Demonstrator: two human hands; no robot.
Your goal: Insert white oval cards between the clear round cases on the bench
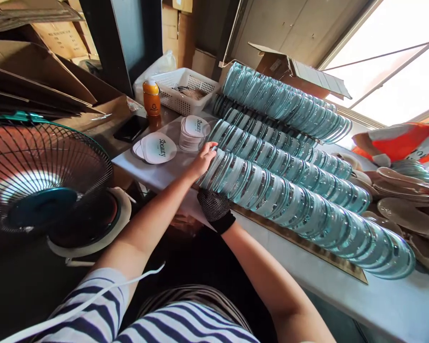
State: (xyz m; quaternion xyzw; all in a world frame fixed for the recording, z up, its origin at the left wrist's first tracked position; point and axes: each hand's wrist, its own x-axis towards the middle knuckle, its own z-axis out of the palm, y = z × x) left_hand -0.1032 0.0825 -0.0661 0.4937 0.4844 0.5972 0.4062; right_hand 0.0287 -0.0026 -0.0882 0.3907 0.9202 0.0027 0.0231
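The nearest row of glass discs (pixel 307 209) stands on edge on the counter (pixel 396 305), its left end at your hands. The fingers of your left hand (pixel 204 159) curl at the upper rims there; whether that grip pinches a disc, you cannot tell from here. Your gloved right hand (pixel 214 209) sits low against the same end, its fingertips hidden, so its grip cannot be read either.

The discs are packed face to face, so an uneven pull could drag a neighbour along or set the row leaning. Bare left fingers might slip on smooth glass or catch an edge. A disc let go near the counter's front edge could drop. Swinging left, you might knock the stacked printed cards (pixel 159 148), and the fan (pixel 43 190) beyond, if running, could scatter them.
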